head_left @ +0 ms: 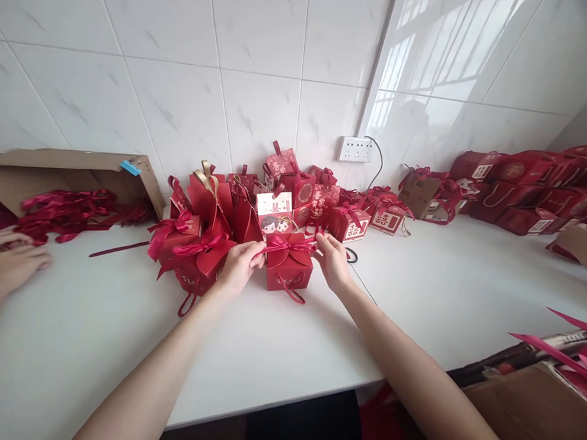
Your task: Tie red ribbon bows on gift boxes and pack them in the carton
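A small red gift box stands upright on the white table, a twisted cord handle hanging down its front. Across its top runs a pink-red ribbon tied in a bow. My left hand pinches the ribbon's left side, and my right hand pinches its right side. Both hands are closed, one on each side of the box. Just left of my left hand sits another red box with a ribbon bow. Touching the back of the held box's area is a white-and-red box with cartoon faces.
Several red boxes crowd the table by the wall. A cardboard box of loose ribbons lies at left, stacked red boxes at right. Other people's hands show at both edges. A power strip is on the wall.
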`<action>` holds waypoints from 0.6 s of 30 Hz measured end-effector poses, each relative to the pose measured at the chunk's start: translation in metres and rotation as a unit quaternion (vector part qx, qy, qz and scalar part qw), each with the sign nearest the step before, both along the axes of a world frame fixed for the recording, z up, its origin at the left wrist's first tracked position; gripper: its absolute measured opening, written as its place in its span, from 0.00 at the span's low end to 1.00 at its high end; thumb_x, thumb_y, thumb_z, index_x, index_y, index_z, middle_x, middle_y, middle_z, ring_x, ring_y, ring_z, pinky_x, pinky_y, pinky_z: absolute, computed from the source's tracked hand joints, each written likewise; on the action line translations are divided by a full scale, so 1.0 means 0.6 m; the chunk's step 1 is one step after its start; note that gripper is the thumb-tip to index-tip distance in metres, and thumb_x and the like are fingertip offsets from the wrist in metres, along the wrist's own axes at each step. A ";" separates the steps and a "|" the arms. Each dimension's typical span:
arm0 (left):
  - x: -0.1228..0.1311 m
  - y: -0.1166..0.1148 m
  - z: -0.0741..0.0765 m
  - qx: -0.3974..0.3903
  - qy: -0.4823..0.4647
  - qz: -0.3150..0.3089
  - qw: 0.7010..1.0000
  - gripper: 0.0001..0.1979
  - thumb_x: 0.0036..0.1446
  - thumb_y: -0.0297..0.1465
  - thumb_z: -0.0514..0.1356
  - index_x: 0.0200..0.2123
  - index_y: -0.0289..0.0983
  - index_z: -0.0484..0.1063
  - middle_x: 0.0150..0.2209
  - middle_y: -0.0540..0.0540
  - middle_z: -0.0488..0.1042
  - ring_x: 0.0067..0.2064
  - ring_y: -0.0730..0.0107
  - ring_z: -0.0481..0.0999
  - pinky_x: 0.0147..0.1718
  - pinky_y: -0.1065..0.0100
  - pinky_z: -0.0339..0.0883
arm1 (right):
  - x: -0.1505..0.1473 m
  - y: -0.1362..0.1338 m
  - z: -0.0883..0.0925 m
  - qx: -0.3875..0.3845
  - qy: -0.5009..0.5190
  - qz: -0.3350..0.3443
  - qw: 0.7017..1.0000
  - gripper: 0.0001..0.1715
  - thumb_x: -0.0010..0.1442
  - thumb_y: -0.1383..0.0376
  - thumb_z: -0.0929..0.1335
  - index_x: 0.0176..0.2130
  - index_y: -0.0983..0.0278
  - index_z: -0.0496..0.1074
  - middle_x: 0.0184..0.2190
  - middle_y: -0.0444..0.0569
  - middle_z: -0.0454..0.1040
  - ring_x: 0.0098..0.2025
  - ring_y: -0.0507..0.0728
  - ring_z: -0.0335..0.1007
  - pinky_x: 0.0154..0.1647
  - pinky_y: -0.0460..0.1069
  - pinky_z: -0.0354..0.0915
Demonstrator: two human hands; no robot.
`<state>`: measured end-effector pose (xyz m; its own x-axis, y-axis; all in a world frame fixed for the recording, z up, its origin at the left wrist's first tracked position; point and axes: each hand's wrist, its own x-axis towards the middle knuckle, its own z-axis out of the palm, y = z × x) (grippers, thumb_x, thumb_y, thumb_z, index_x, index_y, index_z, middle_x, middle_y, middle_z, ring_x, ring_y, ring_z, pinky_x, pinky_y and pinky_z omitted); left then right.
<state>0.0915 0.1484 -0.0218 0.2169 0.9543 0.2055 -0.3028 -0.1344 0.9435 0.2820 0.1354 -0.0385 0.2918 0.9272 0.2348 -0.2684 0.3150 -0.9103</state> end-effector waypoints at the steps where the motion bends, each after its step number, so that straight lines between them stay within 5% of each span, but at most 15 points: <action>1: -0.001 0.000 0.002 -0.002 -0.015 0.009 1.000 0.23 0.42 0.36 0.65 0.11 0.39 0.53 0.13 0.55 0.50 0.19 0.76 0.58 0.22 0.71 0.57 | 0.005 0.003 -0.001 -0.001 0.019 -0.013 1.000 0.21 0.46 0.50 0.71 0.23 0.61 0.60 0.20 0.39 0.62 0.24 0.50 0.62 0.29 0.47 0.66; 11: -0.009 0.005 0.013 -0.065 -0.136 0.068 0.986 0.20 0.40 0.32 0.64 0.13 0.38 0.52 0.11 0.58 0.47 0.19 0.78 0.61 0.29 0.70 0.67 | 0.030 0.023 -0.011 -0.011 0.139 -0.096 0.986 0.21 0.45 0.53 0.71 0.23 0.61 0.58 0.19 0.37 0.59 0.22 0.49 0.64 0.27 0.47 0.70; 18: -0.001 0.003 0.000 -0.051 -0.109 0.102 0.987 0.12 0.36 0.33 0.66 0.18 0.35 0.65 0.21 0.52 0.67 0.26 0.75 0.69 0.28 0.70 0.66 | 0.041 0.020 -0.009 -0.018 0.184 -0.078 0.980 0.17 0.45 0.60 0.73 0.23 0.61 0.61 0.17 0.36 0.62 0.20 0.48 0.65 0.23 0.44 0.71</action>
<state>0.0908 0.1501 -0.0217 -0.0217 0.9918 0.1258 -0.4763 -0.1208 0.8709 0.3069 0.1476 -0.0439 0.4892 0.8704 0.0554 -0.5312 0.3477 -0.7726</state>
